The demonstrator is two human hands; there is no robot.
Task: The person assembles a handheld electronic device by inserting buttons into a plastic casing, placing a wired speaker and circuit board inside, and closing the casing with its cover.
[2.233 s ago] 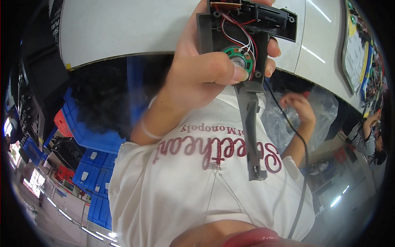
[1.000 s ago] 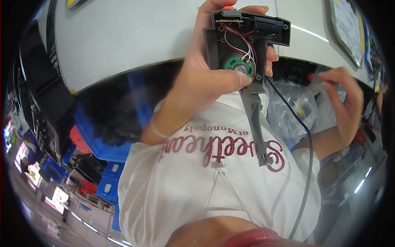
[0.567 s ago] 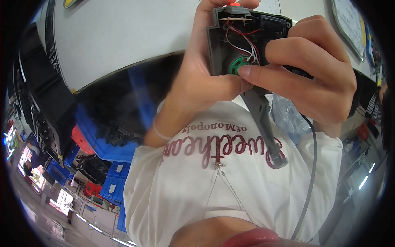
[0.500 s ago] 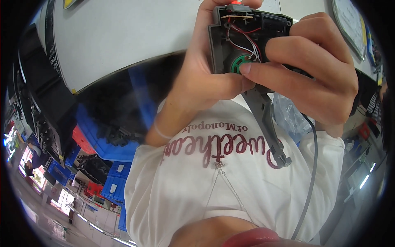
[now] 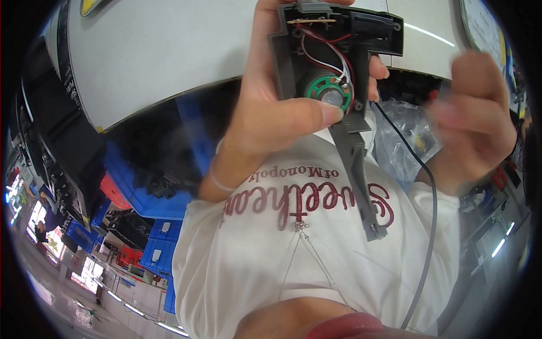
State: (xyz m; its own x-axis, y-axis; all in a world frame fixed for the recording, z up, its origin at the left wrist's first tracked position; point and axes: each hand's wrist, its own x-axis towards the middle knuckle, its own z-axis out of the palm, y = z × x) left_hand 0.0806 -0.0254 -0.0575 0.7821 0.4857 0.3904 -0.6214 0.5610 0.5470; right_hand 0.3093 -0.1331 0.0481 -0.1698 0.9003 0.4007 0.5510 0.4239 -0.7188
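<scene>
My left hand (image 5: 271, 113) holds a dark grey plastic half-housing (image 5: 285, 62), shaped like a toy gun with a long narrow arm (image 5: 361, 186) hanging down. Its fingers wrap behind the housing, and the thumb presses near the lower rim of a round green speaker (image 5: 322, 87). Red, white and dark wires (image 5: 333, 53) run from the speaker up to a thin board (image 5: 310, 21) at the top of the open shell. Off to the right, my right hand (image 5: 474, 113) is apart from the housing; its fingers look bent but are smeared by motion.
A white tabletop (image 5: 152, 51) spans the far side. Clear plastic bags (image 5: 403, 135) lie below it on the right. A grey cable (image 5: 432, 226) hangs at the right. At the left stand a blue bin (image 5: 152, 206) with dark parts and stacked blue boxes (image 5: 161, 254).
My right hand has let go of the speaker area and moved off to the right. My left hand has shifted slightly left with the housing, uncovering more of the speaker.
</scene>
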